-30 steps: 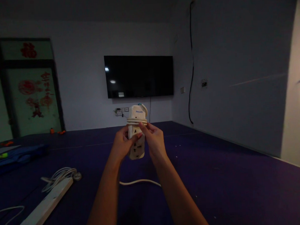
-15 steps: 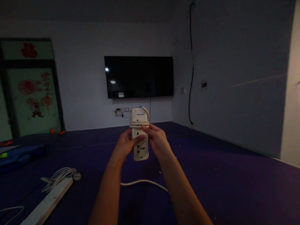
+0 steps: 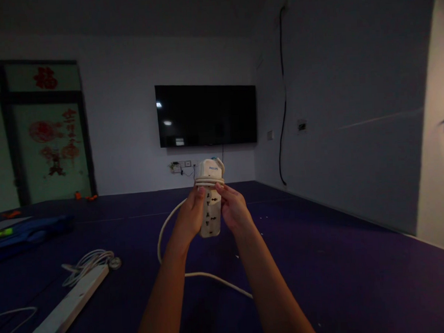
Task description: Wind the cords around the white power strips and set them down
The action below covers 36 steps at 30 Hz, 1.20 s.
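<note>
Power strip [image 3: 213, 213] of off-white plastic, long body with rounded corners, blue lettering at top end, sockets facing the wearer; held up roughly upright, clear of the dark purple flat surface [image 3: 340, 279]. Left hand [image 3: 190, 214] grips its left edge, thumb up the side just below the windings, fingers mostly hidden behind. Right hand [image 3: 234, 207] pinches at the right edge, thumb tip touching the lowest turns. Off-white round cord [image 3: 210, 181] wound several turns around the upper body; short bend stands out at the top right corner. Loose length bows out left of the left hand and drops behind the forearm; another pale stretch lies on the purple surface between the forearms, join hidden. Lower left: long white bar-shaped power strip [image 3: 66, 310], coiled white cable [image 3: 90, 264] and round plug [image 3: 115, 263] at its far end. Farther left, crumpled blue cloth [image 3: 39, 233]. Ahead, wide black flat television [image 3: 207, 115] on a pale wall [image 3: 120, 117]. Light dim.
</note>
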Each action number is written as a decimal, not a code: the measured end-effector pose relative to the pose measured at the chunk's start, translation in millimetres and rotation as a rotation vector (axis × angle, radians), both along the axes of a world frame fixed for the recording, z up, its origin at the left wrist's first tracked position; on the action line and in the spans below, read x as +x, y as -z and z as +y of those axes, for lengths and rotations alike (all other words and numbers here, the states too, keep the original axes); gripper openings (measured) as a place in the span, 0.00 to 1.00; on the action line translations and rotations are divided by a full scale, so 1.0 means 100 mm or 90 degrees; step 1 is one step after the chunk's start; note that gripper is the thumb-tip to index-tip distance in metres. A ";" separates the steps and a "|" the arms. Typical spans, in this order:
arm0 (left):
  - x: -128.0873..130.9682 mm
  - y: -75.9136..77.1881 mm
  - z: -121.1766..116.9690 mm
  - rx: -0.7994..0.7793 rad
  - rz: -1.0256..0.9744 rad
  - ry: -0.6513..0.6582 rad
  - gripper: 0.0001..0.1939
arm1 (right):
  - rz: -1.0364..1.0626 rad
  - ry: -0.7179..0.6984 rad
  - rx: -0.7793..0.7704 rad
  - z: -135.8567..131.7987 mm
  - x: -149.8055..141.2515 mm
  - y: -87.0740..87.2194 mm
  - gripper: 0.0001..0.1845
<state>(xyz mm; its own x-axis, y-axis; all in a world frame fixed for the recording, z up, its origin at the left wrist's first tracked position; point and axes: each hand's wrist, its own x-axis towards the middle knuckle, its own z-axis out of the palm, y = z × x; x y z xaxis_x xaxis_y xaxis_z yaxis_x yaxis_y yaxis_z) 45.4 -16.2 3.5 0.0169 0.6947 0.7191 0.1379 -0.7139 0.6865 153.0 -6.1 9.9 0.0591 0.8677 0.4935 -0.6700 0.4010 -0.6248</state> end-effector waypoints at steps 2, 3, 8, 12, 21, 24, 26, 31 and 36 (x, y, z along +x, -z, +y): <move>0.00 0.00 0.01 0.001 -0.011 -0.044 0.25 | -0.001 0.001 0.013 0.01 -0.01 0.00 0.18; 0.00 0.00 0.02 -0.001 -0.019 -0.063 0.27 | -0.003 0.002 0.014 0.01 -0.02 0.01 0.18; -0.01 -0.01 0.02 0.016 -0.079 -0.106 0.38 | 0.001 0.019 0.002 0.02 -0.04 0.02 0.18; -0.01 -0.04 0.01 -0.003 -0.147 -0.027 0.40 | -0.020 0.037 0.025 0.00 -0.02 0.01 0.18; 0.03 -0.02 0.00 0.038 -0.136 -0.082 0.34 | -0.048 0.076 0.045 0.05 -0.05 0.06 0.20; 0.05 0.01 -0.01 0.079 -0.088 -0.146 0.31 | -0.040 0.116 0.044 0.05 -0.09 0.08 0.22; 0.06 0.02 -0.02 0.097 -0.053 -0.203 0.29 | -0.027 0.137 0.050 0.04 -0.13 0.08 0.22; 0.10 0.04 -0.05 0.139 -0.060 -0.266 0.31 | 0.000 0.170 0.064 0.03 -0.20 0.07 0.23; 0.15 0.03 -0.08 0.199 -0.060 -0.275 0.34 | 0.007 0.202 0.045 0.10 -0.20 0.11 0.25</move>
